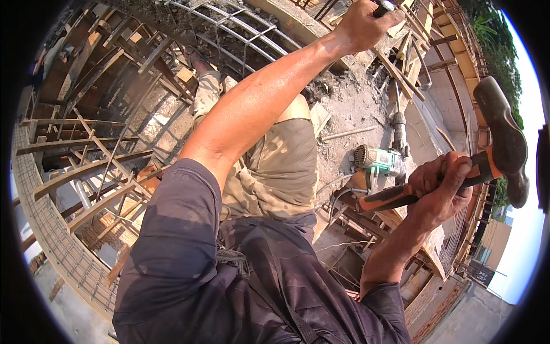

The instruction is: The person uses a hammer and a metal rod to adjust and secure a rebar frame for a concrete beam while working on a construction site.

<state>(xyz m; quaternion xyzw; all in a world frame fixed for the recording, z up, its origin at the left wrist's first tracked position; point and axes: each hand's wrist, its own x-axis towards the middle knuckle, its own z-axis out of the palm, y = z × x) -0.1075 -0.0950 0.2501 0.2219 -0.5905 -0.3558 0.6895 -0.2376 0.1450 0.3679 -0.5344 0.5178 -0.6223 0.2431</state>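
My right hand is wrapped round the black and orange handle of a hammer. Its dark, heavy head is raised at the right side of the view. My left arm reaches across to the upper middle, where my left hand is closed round a dark chisel-like rod with a bright metal end. The lower part of that rod is hidden by my fist and the wooden pieces around it. Below and between my hands, a green and grey rotary hammer drill lies on rough, broken concrete.
A steel rebar cage runs along the top. Timber props and boards crowd the drop at the left, beside wire mesh. Planks lie near my left hand. A loose pipe-like stick rests on the concrete.
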